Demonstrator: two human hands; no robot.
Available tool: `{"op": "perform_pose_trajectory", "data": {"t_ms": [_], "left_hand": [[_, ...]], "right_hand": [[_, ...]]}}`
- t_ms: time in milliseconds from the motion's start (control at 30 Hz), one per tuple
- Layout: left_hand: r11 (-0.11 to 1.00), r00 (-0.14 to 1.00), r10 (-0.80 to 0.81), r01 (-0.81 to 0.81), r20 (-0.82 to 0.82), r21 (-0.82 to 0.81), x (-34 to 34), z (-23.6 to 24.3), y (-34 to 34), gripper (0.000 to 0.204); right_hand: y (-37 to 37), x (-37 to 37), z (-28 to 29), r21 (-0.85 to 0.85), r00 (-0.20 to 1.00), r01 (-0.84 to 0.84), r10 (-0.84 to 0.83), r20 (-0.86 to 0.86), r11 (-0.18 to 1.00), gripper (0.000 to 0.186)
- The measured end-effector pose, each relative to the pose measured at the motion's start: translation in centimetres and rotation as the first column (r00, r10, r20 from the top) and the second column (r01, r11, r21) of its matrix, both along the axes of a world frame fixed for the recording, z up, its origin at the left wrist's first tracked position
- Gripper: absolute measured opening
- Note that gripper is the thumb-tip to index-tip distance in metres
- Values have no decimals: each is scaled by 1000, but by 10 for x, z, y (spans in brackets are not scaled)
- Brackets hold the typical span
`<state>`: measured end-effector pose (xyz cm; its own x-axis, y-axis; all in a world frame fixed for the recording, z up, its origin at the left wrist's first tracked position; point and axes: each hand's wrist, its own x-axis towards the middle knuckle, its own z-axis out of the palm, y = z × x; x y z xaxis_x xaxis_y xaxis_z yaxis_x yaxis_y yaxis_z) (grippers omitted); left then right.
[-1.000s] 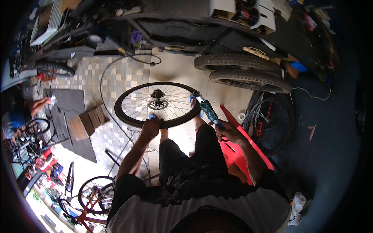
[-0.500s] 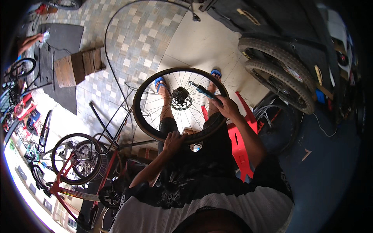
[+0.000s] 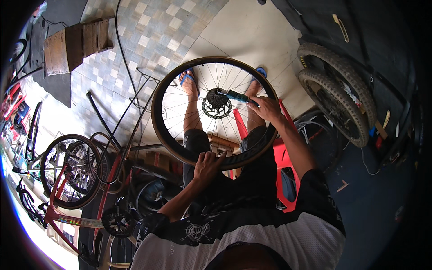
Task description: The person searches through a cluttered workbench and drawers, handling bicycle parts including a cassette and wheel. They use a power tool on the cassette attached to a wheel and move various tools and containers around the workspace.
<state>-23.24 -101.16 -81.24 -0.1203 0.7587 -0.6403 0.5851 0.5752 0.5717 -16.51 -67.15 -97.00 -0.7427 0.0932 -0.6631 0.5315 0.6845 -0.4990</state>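
Observation:
A bicycle wheel (image 3: pixel 157 118) with a black tyre lies across my lap, its hub side up. At its middle are a dark cassette (image 3: pixel 214 98) and a brake rotor (image 3: pixel 216 116). My left hand (image 3: pixel 207 167) is closed over the near edge of the tyre and rim. Above the spokes on the right, my right hand (image 3: pixel 267 109) grips a tool (image 3: pixel 237 96) with a teal handle and silver head. That head is over the cassette's centre; whether it touches cannot be seen.
A red plastic stool (image 3: pixel 283 157) is under me on the right. Two knobbly tyred wheels (image 3: pixel 333 90) lean at the right. A red bicycle frame (image 3: pixel 67 218) and more wheels crowd the left, with a wooden box (image 3: pixel 63 51) farther off. A black hose (image 3: pixel 119 49) runs along the tiled floor.
The tool's head has gone from beyond the cassette's far right side to over its centre, moved by my right hand. My left hand remains on the near rim. The whole view has shifted.

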Motion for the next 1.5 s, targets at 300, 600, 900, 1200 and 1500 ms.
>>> {"op": "perform_pose_trajectory", "data": {"t_ms": [300,600,900,1200,1500], "left_hand": [[999,1000,29,-29,5,14,3,-3,-2,44],[1000,999,1,1,39,-29,0,-2,0,44],[999,999,-25,26,26,-21,-6,1,5,46],[1000,1000,-15,15,28,8,-3,-1,1,46],[998,997,-60,60,40,-2,-10,-1,6,49]], "right_hand": [[-5,-5,2,59,997,-73,73,3,996,46],[-17,-3,6,69,997,-73,73,11,995,48],[-8,4,-5,-40,998,-66,67,11,997,48],[18,13,-55,-33,964,-263,264,33,964,47],[32,18,-84,-110,961,-268,257,-105,957,46]]}}
